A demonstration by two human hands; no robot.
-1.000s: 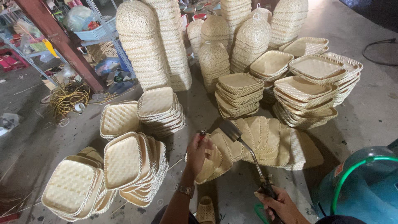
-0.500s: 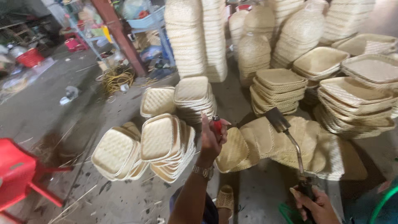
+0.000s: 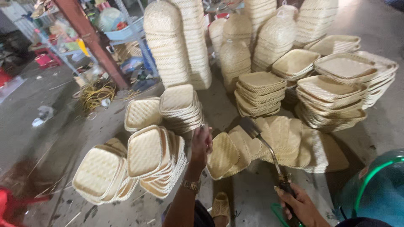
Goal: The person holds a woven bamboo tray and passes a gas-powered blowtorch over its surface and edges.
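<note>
My left hand (image 3: 201, 145) is stretched out over the floor, fingers closed on a small object I cannot make out, between a leaning stack of square woven bamboo trays (image 3: 149, 155) and a fanned row of trays (image 3: 273, 143). My right hand (image 3: 301, 206) grips the handle of a long metal gas torch (image 3: 263, 143), whose flat nozzle points up and left over the fanned trays. A watch sits on my left wrist. My sandalled foot (image 3: 220, 207) shows below.
Tall stacks of woven trays (image 3: 176, 42) stand behind, lower stacks (image 3: 336, 92) at right. A teal gas cylinder (image 3: 378, 189) sits at the lower right. Red post (image 3: 90, 40), cluttered shelves and a yellow cord coil (image 3: 94, 92) lie at left; a red stool (image 3: 12, 204) at the lower left.
The view has swung left then partly back. My left hand stays raised between the tray stacks; my right hand keeps hold of the torch, nozzle still over the fanned trays.
</note>
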